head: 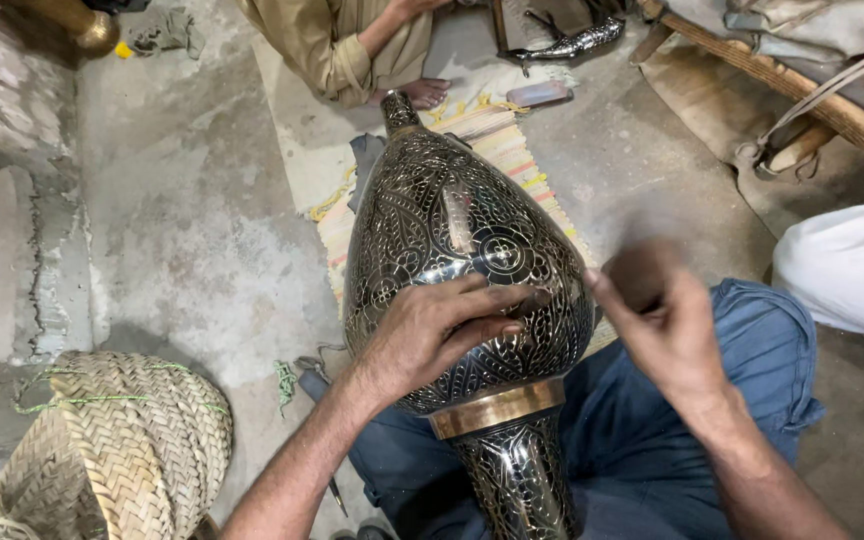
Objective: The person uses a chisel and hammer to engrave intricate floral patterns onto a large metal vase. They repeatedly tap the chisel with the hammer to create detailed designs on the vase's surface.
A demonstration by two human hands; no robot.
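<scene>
From the head camera, a large engraved metal vase (462, 260) fills the middle of the frame, lying tilted across the person's lap with its narrow neck pointing to the upper centre and its brass-banded foot running off the bottom edge. The left hand (432, 330) lies flat on the lower belly of the vase, fingers spread and pressed against the dark patterned surface, holding nothing else. The right hand (667, 320) hovers just beside the vase's right edge at centre right; it is blurred, the fingers look curled together, and I cannot tell whether they pinch a tool.

The vase's right flank is close to the right hand, with little gap between them. Its left flank borders bare concrete floor (192, 230), which runs open through the left centre of the frame. A woven basket (122, 440) sits in the lower left corner, well apart from the vase. Under the vase's upper half lies a striped mat (512, 150), reaching toward another person in tan clothing (342, 45) seated at the upper centre. A white-clad leg (847, 265) enters from the right edge. A wooden frame with straps (802, 95) crosses the upper right corner.
</scene>
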